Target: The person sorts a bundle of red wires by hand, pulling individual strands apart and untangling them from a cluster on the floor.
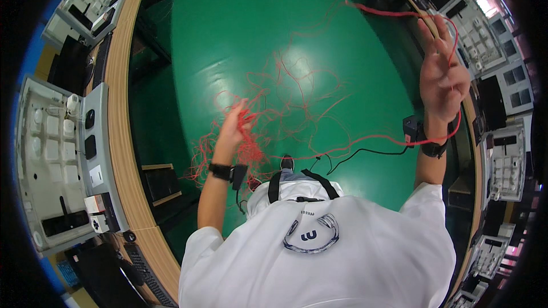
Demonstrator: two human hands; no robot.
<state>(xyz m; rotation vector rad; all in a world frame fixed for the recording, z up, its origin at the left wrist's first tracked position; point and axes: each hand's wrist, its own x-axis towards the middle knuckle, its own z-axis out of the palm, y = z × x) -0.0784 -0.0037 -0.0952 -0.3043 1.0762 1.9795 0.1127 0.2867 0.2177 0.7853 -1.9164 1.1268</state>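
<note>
A large tangle of thin red cord (252, 147) hangs in front of me on the left, with loose loops spreading over the green floor. My left hand (234, 127) grips a bunch of these strands, its fingers partly hidden among them. Far out to the right, my right hand (444, 72) is raised, two fingers extended and the others curled around a strand of the cord. From that hand one red length (385, 138) runs back to the tangle. Another length (385, 12) trails past the fingertips towards the top of the view. The curled fingers are slightly blurred.
Wooden-edged benches (117, 107) line both sides of the green floor (239, 17). On the left bench stand a display panel (51, 158) with white devices and a keyboard (147, 273). A black cable (364, 150) hangs from the device on my right wrist (434, 149).
</note>
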